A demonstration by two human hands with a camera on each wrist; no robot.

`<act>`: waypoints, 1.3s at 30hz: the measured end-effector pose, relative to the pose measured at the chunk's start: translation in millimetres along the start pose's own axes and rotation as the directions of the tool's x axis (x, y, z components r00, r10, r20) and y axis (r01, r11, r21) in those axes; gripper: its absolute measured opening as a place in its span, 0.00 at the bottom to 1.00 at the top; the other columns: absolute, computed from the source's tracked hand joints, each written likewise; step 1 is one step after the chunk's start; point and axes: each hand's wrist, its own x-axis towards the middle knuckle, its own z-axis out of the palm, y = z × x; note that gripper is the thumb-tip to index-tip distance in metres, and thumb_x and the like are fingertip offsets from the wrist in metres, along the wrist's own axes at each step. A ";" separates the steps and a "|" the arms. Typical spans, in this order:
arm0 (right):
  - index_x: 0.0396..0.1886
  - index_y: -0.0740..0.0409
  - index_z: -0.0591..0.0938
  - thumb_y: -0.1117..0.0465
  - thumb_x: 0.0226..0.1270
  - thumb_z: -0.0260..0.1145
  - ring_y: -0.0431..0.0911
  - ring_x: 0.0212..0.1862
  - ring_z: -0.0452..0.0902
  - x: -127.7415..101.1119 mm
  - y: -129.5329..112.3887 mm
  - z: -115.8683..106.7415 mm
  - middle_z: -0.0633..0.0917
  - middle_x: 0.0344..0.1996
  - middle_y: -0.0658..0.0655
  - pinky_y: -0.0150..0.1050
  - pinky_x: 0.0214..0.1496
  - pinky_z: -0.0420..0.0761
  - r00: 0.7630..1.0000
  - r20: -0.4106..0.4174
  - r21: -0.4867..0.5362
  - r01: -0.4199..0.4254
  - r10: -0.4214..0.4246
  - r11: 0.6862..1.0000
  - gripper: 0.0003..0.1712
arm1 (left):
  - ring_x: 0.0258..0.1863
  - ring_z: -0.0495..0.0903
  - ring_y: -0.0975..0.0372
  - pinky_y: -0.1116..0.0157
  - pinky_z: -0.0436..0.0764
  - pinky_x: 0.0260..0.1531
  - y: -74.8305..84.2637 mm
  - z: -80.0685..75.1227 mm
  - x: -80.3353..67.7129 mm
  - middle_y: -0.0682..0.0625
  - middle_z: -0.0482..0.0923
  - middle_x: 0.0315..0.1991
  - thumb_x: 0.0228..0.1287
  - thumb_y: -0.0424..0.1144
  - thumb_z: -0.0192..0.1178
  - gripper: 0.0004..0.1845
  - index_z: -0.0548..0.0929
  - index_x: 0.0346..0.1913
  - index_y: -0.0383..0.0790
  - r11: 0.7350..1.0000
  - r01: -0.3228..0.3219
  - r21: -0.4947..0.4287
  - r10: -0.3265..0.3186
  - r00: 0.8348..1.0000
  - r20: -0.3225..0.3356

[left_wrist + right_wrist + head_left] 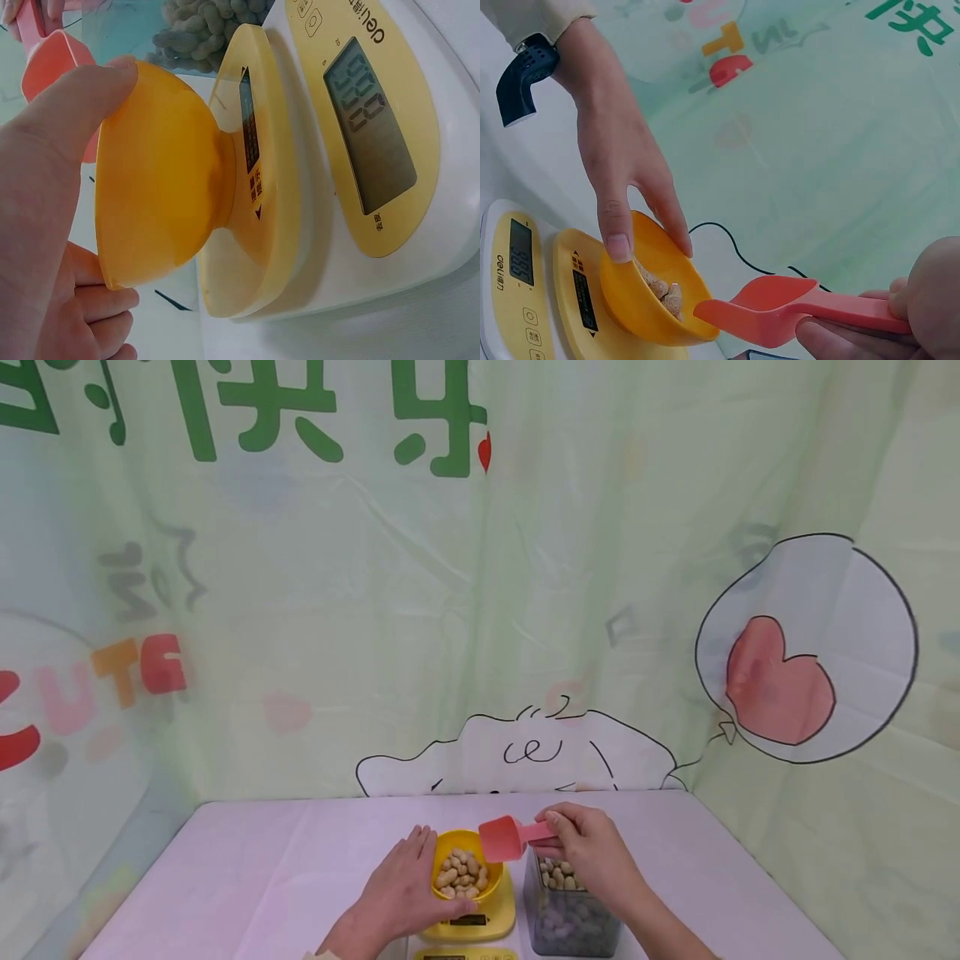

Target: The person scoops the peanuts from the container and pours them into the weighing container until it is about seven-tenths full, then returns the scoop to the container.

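Observation:
A yellow bowl [436, 875] with several peanuts [460, 872] in it stands on the yellow platform of a kitchen scale [442, 187]. My left hand [405, 881] holds the bowl from the left, thumb at the near rim and fingers along the far side. In my right hand [596, 852] is the handle of a pink scoop [501, 839], gripped between thumb and fingers. The scoop's mouth points left, at the bowl's right rim, and no peanuts show inside it. Below the right hand stands a clear container [573, 927] of peanuts, partly hidden by that hand.
The scale's display [367, 124] shows digits and faces the near side. A pale cloth covers the table [247, 877]. Behind it hangs a printed curtain [337, 610] with a balloon and green characters. A dark wrist device [526, 79] sits on the left wrist.

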 end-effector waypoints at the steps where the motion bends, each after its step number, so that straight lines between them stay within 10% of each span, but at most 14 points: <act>1: 0.45 0.69 0.83 0.69 0.74 0.56 0.51 0.38 0.88 -0.3 -0.1 -0.5 0.88 0.37 0.61 0.43 0.40 0.89 1.000 -0.002 0.003 0.001 -0.001 1.000 0.10 | 0.74 0.61 0.43 0.43 0.65 0.71 0.1 -0.4 -0.5 0.34 0.62 0.73 0.45 0.77 0.63 0.63 0.63 0.73 0.30 1.000 0.000 -0.001 0.000 1.000 -0.002; 39: 0.63 0.73 0.72 0.59 0.81 0.49 0.50 0.45 0.89 -10.4 11.0 -78.1 0.86 0.49 0.66 0.41 0.50 0.86 1.000 -0.013 0.220 -0.022 0.026 0.975 0.23 | 0.79 0.51 0.51 0.49 0.59 0.76 32.4 -16.9 15.6 0.42 0.51 0.79 0.54 0.77 0.54 0.61 0.53 0.78 0.35 0.994 -0.103 -0.043 0.103 0.995 -0.006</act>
